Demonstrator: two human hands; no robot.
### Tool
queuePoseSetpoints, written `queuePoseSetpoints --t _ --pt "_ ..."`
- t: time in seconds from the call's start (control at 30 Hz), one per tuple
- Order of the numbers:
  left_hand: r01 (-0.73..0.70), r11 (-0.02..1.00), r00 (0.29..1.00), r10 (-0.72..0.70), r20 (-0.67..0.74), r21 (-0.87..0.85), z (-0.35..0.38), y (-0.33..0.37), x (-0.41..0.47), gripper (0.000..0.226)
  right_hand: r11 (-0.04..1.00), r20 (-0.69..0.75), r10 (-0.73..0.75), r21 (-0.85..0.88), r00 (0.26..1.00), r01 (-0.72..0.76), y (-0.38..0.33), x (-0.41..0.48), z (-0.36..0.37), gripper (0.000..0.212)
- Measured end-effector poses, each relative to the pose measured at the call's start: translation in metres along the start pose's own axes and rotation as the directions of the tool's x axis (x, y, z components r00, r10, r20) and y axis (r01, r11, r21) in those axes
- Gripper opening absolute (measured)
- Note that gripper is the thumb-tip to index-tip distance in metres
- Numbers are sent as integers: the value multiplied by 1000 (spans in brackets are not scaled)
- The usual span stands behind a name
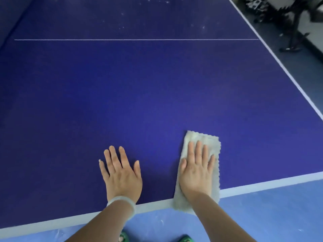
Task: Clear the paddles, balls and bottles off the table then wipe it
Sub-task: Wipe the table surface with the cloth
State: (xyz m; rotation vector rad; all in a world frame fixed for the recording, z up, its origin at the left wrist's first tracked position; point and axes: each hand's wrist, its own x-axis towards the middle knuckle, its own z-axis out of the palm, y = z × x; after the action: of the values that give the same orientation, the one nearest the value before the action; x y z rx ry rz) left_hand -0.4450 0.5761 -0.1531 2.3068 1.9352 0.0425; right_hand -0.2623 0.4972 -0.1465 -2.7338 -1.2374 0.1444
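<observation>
Lower centre of frame, head view: right hand (197,173) lies flat on the cloth (206,138), fingers straight, pressing it to the table (157,84). Nothing is gripped. The cloth's near end hangs over the white edge line at lower centre. Left hand (120,173) sits just beside it, palm down on bare blue surface with fingers spread, holding nothing; pale band (120,203) on its wrist.

No paddles, balls or bottles show anywhere in view, so clearing looks done and wiping is the step in hand.

Upper part of frame: white specks (122,14) dot the surface beyond the thin line (136,39), so that area likely needs wiping.

To do it well: keep the palm spread for even pressure, work in overlapping strokes outward from the near edge, and lean on the left hand for reach. Watch the overhanging end, which could bunch or slip off.
</observation>
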Motion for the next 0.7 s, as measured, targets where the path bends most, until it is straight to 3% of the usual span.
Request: queuePoseSetpoints --t 0.07,0.13,0.17,0.23,0.3,0.33,0.4,0.57,0.7 --pt "-2 1000 1000 2 -18 4 1 -1 0 73 955 49 -290 -40 956 292 3 8 0 59" --pt "0 1000 999 0 -42 -1 2 0 0 73 903 101 -416 -75 904 424 35 27 -7 57" --pt "3 1000 999 -3 -52 1 2 0 0 73 920 90 -377 -81 922 384 58 38 -10 57" --pt "5 1000 998 -4 -67 11 2 1 0 73 995 23 -88 -52 996 89 105 54 -18 62" --pt "7 1000 998 -6 -66 14 3 2 0 74 974 -4 226 5 974 -226 128 58 -24 67" --pt "8 1000 998 -7 -63 19 3 2 -1 74 956 -11 292 23 956 -292 126 57 -24 69" --pt "9 1000 999 -8 -53 26 2 3 0 75 962 -2 271 36 963 -270 113 53 -24 69" --pt "12 1000 999 -12 -37 -3 2 5 1 71 998 81 44 -46 996 -41 114 54 -27 67" --pt "-241 967 970 237 -54 -82 -4 64 0 60 998 84 -29 -49 996 33 115 56 -27 65"
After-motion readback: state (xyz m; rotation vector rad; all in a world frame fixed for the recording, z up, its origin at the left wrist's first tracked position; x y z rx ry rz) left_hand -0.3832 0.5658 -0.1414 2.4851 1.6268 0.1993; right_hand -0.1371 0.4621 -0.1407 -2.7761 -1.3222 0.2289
